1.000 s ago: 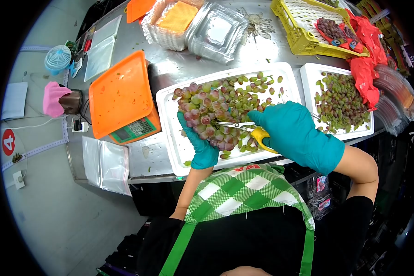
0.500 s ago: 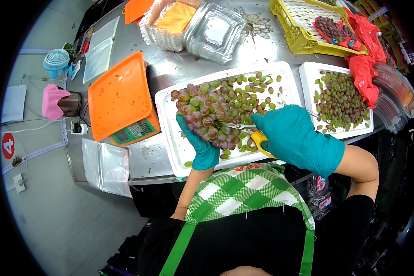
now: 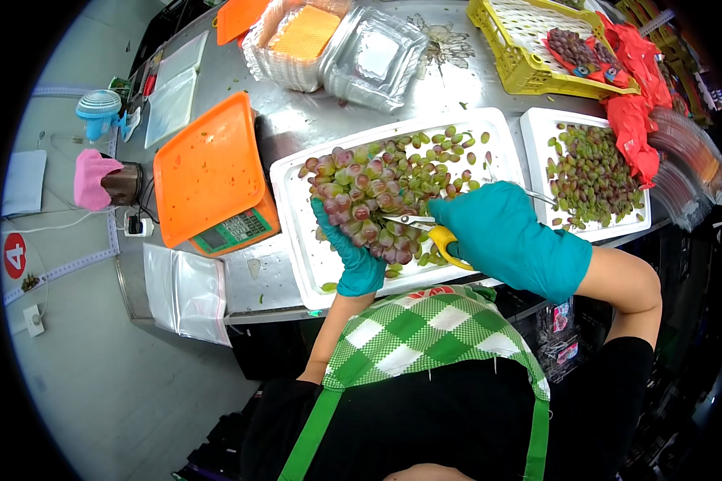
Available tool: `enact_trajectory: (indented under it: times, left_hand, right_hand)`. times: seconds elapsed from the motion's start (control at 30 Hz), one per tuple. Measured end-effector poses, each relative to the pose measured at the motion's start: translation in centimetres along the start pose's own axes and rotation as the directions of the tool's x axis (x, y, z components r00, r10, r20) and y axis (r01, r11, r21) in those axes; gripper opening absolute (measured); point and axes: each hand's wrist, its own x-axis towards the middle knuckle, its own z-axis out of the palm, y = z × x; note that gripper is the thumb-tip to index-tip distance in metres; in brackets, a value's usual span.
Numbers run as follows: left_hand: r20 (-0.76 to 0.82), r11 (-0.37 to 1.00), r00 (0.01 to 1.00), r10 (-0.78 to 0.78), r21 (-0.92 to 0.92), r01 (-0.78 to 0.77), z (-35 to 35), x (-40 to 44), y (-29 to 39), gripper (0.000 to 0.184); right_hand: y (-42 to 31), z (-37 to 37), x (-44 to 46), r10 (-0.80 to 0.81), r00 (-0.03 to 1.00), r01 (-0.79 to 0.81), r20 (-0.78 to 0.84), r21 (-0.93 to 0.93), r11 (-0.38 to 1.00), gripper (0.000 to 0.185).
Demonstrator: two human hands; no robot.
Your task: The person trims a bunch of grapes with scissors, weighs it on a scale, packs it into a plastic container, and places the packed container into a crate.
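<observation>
A bunch of reddish-green grapes (image 3: 359, 192) rests in my left hand (image 3: 351, 260), gloved in teal, whose fingers curl under its left side and are partly hidden by it. My right hand (image 3: 497, 232), in a matching glove, grips a pair of scissors with yellow handles (image 3: 448, 245). The metal blades reach left into the bunch; their tips are hard to make out among the grapes. Both hands are over a white foam tray (image 3: 289, 240), where many loose grapes (image 3: 449, 148) lie behind and beside the bunch.
A second white tray (image 3: 535, 132) of loose grapes is at the right, near red bags (image 3: 632, 132) and a yellow crate (image 3: 515, 72). To the left stands an orange scale (image 3: 208, 172). Clear plastic boxes (image 3: 377, 56) are stacked behind; plastic bags (image 3: 186, 289) lie at the front-left edge.
My right hand and the scissors have shifted slightly left, closer to the bunch. My left hand still supports the grapes, almost unmoved.
</observation>
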Motion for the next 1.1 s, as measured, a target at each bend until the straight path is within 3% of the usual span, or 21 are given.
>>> enact_trajectory:
  times: [0.07,0.27,0.37,0.4,0.5,0.57,0.63,0.73,0.83,0.93,1.03,1.1]
  left_hand:
    - [-0.006,1.000,1.000,-0.013,-0.005,0.013,-0.3,0.2,-0.2,0.057]
    - [-0.067,0.992,0.992,-0.111,-0.068,0.107,1.1,0.5,0.7,0.056]
    - [-0.084,0.993,0.990,-0.112,-0.038,0.110,0.5,0.6,0.2,0.058]
    - [-0.093,0.991,0.987,-0.132,-0.031,0.130,0.3,0.2,0.0,0.059]
    - [-0.168,0.989,0.977,-0.132,0.037,0.140,0.5,-0.7,-0.6,0.060]
    - [-0.215,0.980,0.960,-0.182,0.034,0.194,0.5,-0.7,-0.8,0.058]
    - [-0.199,0.985,0.971,-0.135,0.078,0.153,1.1,-1.2,-0.9,0.054]
    - [-0.202,0.984,0.966,-0.160,0.041,0.172,0.8,-1.4,-1.3,0.053]
    - [-0.200,0.980,0.960,-0.195,0.005,0.200,0.4,-1.5,-1.8,0.051]
    - [-0.112,0.923,0.928,-0.354,-0.204,0.327,-0.1,-1.2,-1.6,0.045]
    - [-0.180,0.982,0.968,-0.175,0.038,0.184,0.9,-1.9,-1.8,0.045]
    - [-0.214,0.980,0.963,-0.163,0.076,0.182,1.7,-2.0,-1.4,0.045]
  right_hand:
    - [0.0,-0.2,0.0,0.016,0.999,-0.017,0.028,0.053,0.998,0.015]
    - [-0.2,-1.2,-0.3,0.106,0.987,-0.106,-0.119,0.009,0.994,0.015]
    - [-0.4,-2.3,0.6,0.153,0.972,-0.142,-0.178,0.071,0.987,0.043]
    - [-0.2,-2.3,1.2,0.119,0.979,-0.090,-0.166,0.173,0.981,0.048]
    - [0.4,-0.4,3.2,-0.058,0.940,0.164,-0.336,0.295,0.941,0.048]
    - [0.1,1.4,4.2,-0.121,0.940,0.218,-0.319,0.290,0.932,0.049]
    - [-0.2,1.5,4.7,-0.161,0.946,0.200,-0.281,0.116,0.973,0.046]
    - [-0.6,1.9,4.8,-0.244,0.895,0.217,-0.373,-0.113,0.970,0.037]
    - [-0.5,2.3,5.2,-0.270,0.906,0.225,-0.326,-0.170,0.959,0.028]
    - [-0.5,2.2,5.5,-0.229,0.937,0.201,-0.264,-0.129,0.971,0.026]
    - [-0.4,2.7,5.4,-0.188,0.927,0.187,-0.325,-0.034,0.982,0.028]
    - [-0.5,2.2,5.4,-0.131,0.957,0.142,-0.257,0.025,0.990,0.028]
